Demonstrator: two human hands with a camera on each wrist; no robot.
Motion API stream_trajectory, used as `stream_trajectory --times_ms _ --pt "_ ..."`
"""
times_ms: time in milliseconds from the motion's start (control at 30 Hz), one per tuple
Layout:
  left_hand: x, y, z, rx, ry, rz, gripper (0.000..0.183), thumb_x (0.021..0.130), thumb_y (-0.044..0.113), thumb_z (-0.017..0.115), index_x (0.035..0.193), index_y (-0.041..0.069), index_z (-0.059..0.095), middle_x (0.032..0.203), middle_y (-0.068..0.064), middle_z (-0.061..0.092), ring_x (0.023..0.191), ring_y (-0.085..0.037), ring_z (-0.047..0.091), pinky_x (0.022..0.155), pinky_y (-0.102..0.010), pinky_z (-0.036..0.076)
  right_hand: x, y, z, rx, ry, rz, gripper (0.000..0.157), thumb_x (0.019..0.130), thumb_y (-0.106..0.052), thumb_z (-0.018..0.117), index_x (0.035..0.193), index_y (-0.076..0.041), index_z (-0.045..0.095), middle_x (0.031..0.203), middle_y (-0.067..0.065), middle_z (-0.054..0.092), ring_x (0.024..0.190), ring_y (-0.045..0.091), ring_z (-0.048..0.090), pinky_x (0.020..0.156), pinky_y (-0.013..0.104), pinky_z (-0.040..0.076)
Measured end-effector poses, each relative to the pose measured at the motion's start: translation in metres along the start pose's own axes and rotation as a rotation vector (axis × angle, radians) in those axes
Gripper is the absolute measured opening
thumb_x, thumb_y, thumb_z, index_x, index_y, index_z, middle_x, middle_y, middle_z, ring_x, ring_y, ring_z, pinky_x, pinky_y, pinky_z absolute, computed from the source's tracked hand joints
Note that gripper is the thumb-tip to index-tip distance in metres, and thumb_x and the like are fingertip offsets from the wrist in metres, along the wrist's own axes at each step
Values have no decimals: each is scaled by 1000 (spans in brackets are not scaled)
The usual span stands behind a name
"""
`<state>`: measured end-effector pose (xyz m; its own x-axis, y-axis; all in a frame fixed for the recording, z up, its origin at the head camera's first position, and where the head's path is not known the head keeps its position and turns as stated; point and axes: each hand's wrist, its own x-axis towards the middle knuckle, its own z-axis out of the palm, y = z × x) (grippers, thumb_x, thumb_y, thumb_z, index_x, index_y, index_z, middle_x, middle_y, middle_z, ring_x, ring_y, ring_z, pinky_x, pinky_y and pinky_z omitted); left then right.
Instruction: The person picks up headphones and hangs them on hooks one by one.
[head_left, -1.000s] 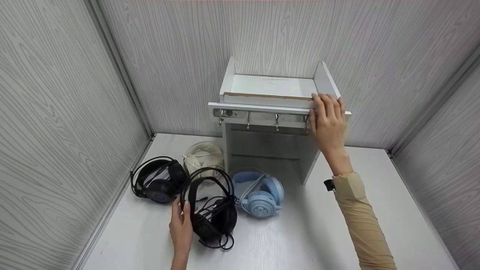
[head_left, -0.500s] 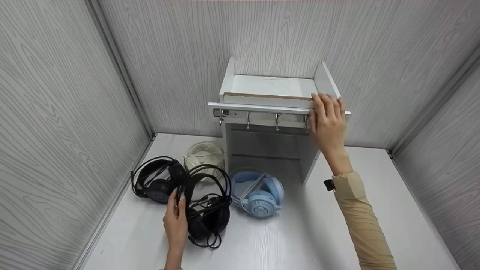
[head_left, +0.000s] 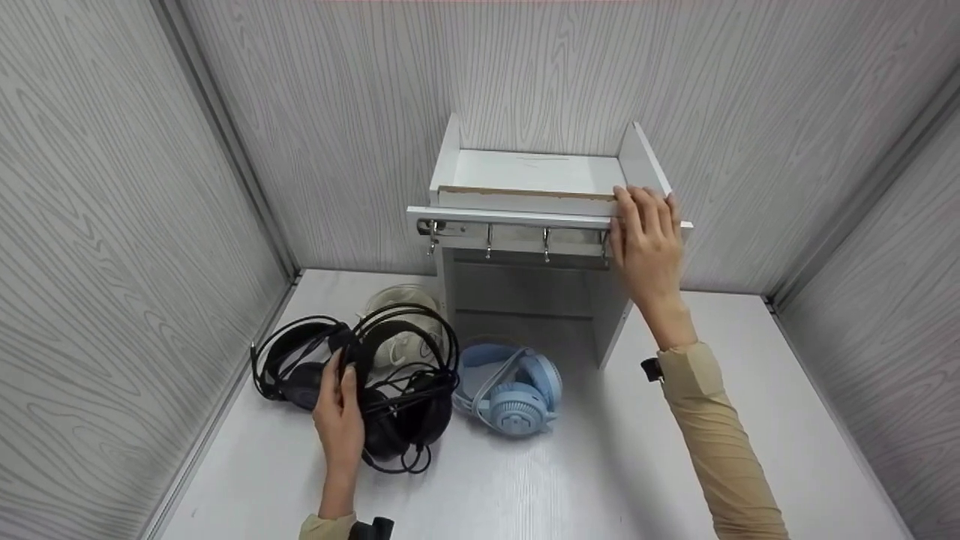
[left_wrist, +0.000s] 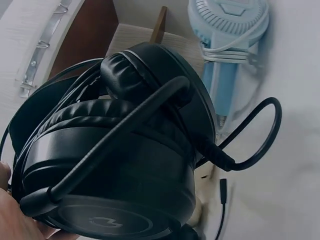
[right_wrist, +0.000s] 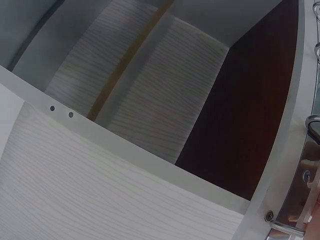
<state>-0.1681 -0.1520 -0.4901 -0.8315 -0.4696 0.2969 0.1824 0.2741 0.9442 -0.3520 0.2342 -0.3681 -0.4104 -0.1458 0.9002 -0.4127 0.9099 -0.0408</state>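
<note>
My left hand (head_left: 339, 420) grips a black headset (head_left: 433, 412) by the side of its headband. One ear cup (left_wrist: 112, 165) fills much of the left wrist view, with thin cable wound about the headset. In the head view it overlaps another black headset (head_left: 300, 382) on the left and partly covers white headphones (head_left: 407, 349) behind. Light blue headphones (head_left: 519, 409) lie just right of it. My right hand (head_left: 651, 251) holds the front edge of a white shelf rack (head_left: 525, 201), fingers over the top and thumb in front, beside a row of metal hooks (head_left: 546, 244).
The rack stands on a white tabletop (head_left: 525, 487) near the back wall (head_left: 360, 150), with an open compartment (head_left: 525, 289) below its hooks. Side walls close in the table at left and right. A dark panel (right_wrist: 240, 105) lines the compartment's upper part.
My left hand has carried the black headset left and slightly away from me, so it overlaps the other black headset and the white headphones more. The right hand keeps its place on the rack.
</note>
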Motion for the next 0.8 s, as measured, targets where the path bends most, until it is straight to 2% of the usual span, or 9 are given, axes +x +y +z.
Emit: stream_trajectory --times_ms 167,367,567,800 --pt "9 9 3 -52 -22 25 40 102 20 45 141 15 47 137 -10 55 114 -14 57 85 -7 40 0 -1 1 -5 2 0 37 100 -28 46 134 -15 52 130 10 56 128 28 46 117 45 21" --pt "13 15 8 -83 -61 35 41 102 19 45 142 12 44 143 -11 49 127 -24 51 91 -4 38 0 -1 2 2 -2 2 37 100 -27 46 135 -15 52 130 10 55 128 28 46 117 45 22" --pt "18 22 13 -107 -77 58 41 101 18 45 141 10 45 140 -13 52 125 -25 52 91 -5 40 1 1 3 6 3 2 37 100 -27 46 135 -15 52 130 10 55 128 28 46 117 45 22" --pt "22 30 15 -85 -73 59 41 101 19 46 141 10 46 139 -11 53 124 -22 53 91 -9 40 0 2 4 3 9 -3 37 100 -27 47 135 -15 52 130 10 55 128 28 46 117 45 22"
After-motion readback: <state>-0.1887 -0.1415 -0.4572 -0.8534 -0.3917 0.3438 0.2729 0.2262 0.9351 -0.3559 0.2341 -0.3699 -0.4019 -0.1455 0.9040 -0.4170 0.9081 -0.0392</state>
